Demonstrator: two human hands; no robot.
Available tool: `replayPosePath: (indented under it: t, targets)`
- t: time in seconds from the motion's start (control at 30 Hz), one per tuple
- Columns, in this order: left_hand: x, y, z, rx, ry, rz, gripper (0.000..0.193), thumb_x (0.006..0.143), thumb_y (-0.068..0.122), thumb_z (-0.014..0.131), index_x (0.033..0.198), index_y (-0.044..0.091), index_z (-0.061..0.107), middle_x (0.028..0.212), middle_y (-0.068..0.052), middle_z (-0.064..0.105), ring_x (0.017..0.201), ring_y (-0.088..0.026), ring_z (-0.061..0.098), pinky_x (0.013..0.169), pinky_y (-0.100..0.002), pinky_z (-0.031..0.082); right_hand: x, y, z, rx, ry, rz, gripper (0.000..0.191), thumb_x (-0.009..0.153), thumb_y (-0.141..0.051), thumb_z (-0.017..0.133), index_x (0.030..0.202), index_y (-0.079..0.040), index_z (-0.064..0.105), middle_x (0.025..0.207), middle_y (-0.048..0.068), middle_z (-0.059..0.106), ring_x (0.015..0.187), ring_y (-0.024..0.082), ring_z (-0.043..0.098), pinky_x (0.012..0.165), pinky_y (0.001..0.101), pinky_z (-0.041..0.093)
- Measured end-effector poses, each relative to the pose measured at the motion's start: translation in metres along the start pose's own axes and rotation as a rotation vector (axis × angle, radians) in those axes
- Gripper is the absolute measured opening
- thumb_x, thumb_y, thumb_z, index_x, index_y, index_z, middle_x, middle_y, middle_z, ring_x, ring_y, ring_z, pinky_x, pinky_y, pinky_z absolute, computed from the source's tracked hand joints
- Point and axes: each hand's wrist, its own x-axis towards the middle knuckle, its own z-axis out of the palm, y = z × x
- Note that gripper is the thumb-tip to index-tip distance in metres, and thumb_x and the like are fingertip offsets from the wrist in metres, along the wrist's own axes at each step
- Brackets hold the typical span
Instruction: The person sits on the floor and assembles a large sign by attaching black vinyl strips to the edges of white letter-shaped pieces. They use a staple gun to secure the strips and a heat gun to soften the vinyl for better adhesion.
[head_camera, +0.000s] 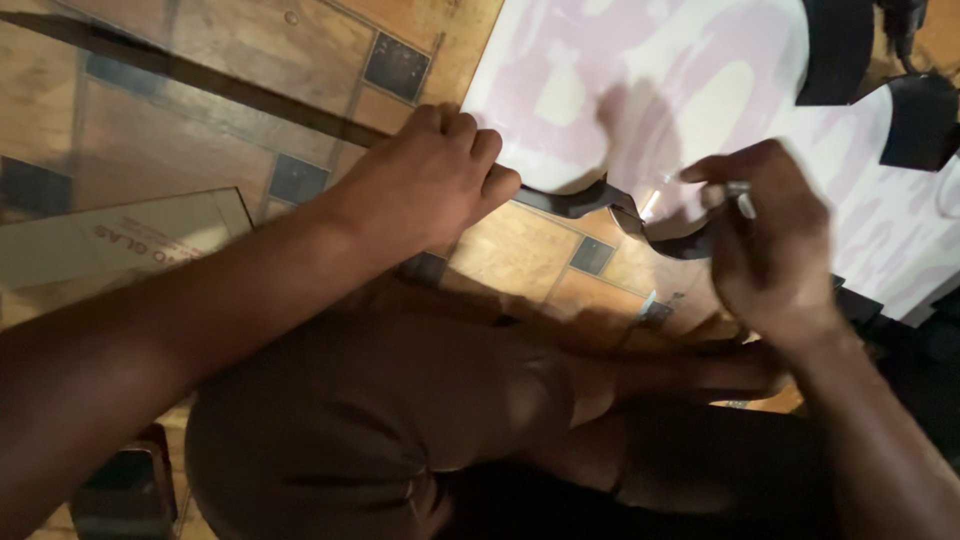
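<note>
My left hand (430, 180) is closed in a fist on one end of a dark curved strip (590, 203), at the near edge of a large white and pale pink sheet (640, 90) lying on the floor. My right hand (765, 240) grips the other end of the strip, and a small shiny metal piece (742, 198) shows at its fingers. The strip bends in a wave between the two hands, just over the sheet's edge. Below the hands are my knee and lap in brown and dark cloth.
The floor is wooden tile with dark square insets (398, 65). A flat cardboard piece (120, 235) lies at the left. Dark curved cut pieces (840, 50) rest on the sheet at the top right. A dark object (125, 485) sits at the bottom left.
</note>
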Motion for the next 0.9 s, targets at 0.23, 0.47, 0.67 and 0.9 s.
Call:
replayPosePath:
  t: [0.23, 0.47, 0.67, 0.9]
  targets:
    - [0.0, 0.001, -0.002, 0.055, -0.012, -0.013, 0.034, 0.086, 0.02, 0.07, 0.111, 0.006, 0.053, 0.1, -0.017, 0.064, 0.097, -0.032, 0.067, 0.081, -0.041, 0.056, 0.003, -0.006, 0.025, -0.132, -0.125, 0.177, 0.024, 0.091, -0.014, 0.083, 0.11, 0.0, 0.075, 0.092, 0.013, 0.074, 0.069, 0.019, 0.071, 0.062, 0.0318, 0.058]
    - [0.008, -0.001, 0.0, 0.089, -0.103, 0.012, 0.039, 0.084, 0.024, 0.07, 0.113, 0.004, 0.051, 0.099, -0.018, 0.063, 0.09, -0.03, 0.066, 0.076, -0.041, 0.056, 0.008, -0.007, 0.031, -0.188, -0.098, 0.278, 0.016, 0.091, -0.017, 0.085, 0.097, -0.003, 0.08, 0.084, 0.01, 0.076, 0.058, 0.016, 0.067, 0.051, 0.0297, 0.053]
    - [0.004, -0.004, -0.005, -0.032, -0.093, 0.018, 0.031, 0.09, 0.018, 0.067, 0.111, 0.002, 0.053, 0.102, -0.02, 0.064, 0.095, -0.034, 0.066, 0.079, -0.043, 0.057, 0.018, -0.008, 0.027, -0.124, -0.092, 0.352, 0.017, 0.09, -0.017, 0.084, 0.1, -0.004, 0.08, 0.085, 0.01, 0.076, 0.061, 0.015, 0.069, 0.052, 0.0277, 0.053]
    - [0.002, -0.006, -0.004, 0.011, -0.04, 0.061, 0.05, 0.083, 0.024, 0.072, 0.123, 0.002, 0.052, 0.111, -0.022, 0.064, 0.108, -0.037, 0.067, 0.091, -0.049, 0.056, 0.016, -0.015, 0.029, -0.113, -0.055, 0.343, 0.018, 0.09, -0.016, 0.085, 0.1, -0.002, 0.08, 0.088, 0.011, 0.077, 0.063, 0.017, 0.07, 0.056, 0.0297, 0.055]
